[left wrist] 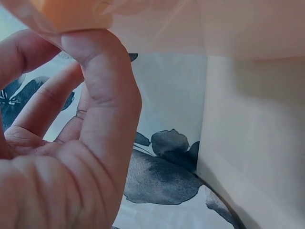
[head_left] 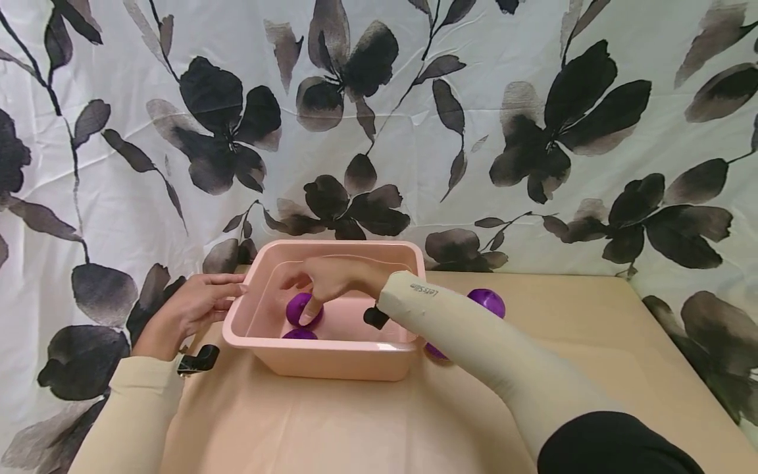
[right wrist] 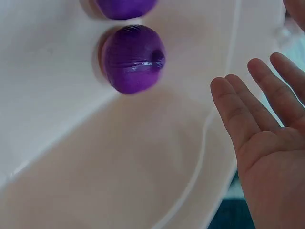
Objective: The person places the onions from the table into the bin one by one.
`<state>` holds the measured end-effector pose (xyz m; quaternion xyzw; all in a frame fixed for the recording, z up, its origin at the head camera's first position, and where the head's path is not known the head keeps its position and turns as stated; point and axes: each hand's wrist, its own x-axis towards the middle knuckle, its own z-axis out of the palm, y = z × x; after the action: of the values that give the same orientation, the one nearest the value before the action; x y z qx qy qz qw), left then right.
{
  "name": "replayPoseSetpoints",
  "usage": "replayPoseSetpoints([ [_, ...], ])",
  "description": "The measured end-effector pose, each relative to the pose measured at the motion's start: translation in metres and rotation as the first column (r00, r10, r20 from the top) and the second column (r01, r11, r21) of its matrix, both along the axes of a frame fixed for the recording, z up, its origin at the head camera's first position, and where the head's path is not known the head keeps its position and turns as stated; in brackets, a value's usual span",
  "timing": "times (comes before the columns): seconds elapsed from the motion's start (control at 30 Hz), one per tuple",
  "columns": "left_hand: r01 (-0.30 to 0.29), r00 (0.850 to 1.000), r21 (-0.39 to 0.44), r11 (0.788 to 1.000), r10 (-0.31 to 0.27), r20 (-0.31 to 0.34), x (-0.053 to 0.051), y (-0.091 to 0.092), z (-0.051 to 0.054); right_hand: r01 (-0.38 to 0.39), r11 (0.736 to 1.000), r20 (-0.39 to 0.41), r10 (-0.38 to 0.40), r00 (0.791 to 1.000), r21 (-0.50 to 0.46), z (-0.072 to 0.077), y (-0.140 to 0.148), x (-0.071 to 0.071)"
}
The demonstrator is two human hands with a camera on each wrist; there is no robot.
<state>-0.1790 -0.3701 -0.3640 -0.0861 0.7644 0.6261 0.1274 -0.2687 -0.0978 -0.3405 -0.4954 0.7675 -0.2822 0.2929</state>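
A pink plastic tub (head_left: pixel 331 362) stands on the table. Inside lie two shiny purple balls; the nearer-to-centre purple ball (head_left: pixel 298 309) is partly behind my right hand (head_left: pixel 334 280), and the other purple ball (head_left: pixel 300 334) is half hidden by the tub's front wall. In the right wrist view, a purple ball (right wrist: pixel 133 59) shows a small dark nub, and my fingers are extended, apart from it. My left hand (head_left: pixel 192 306) holds the tub's left rim; the left wrist view shows its thumb (left wrist: pixel 102 67) pressed against the tub.
Right of the tub, another purple ball (head_left: pixel 487 302) rests on the tan table (head_left: pixel 592 342), and part of one more purple ball (head_left: pixel 435 351) shows beside my right forearm. A floral cloth (head_left: pixel 426 151) hangs behind the table.
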Motion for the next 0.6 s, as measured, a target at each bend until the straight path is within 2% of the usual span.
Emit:
replayPoseSetpoints([
  [0.23, 0.015, 1.000, 0.044, 0.999, -0.015, 0.001, 0.000, -0.001, -0.002, 0.074, 0.995, 0.021, -0.073, 0.997, -0.065, 0.023, 0.051, -0.005],
  [0.4, 0.022, 1.000, 0.066, 0.998, -0.023, 0.006, -0.001, -0.001, -0.004, 0.123, 0.987, 0.020, -0.121, 0.992, -0.101, 0.030, 0.091, -0.007],
  [0.6, 0.023, 1.000, 0.054, 0.998, -0.023, 0.012, -0.001, -0.001, -0.003, 0.208, 0.967, 0.071, -0.200, 0.977, -0.149, 0.035, 0.142, -0.007],
])
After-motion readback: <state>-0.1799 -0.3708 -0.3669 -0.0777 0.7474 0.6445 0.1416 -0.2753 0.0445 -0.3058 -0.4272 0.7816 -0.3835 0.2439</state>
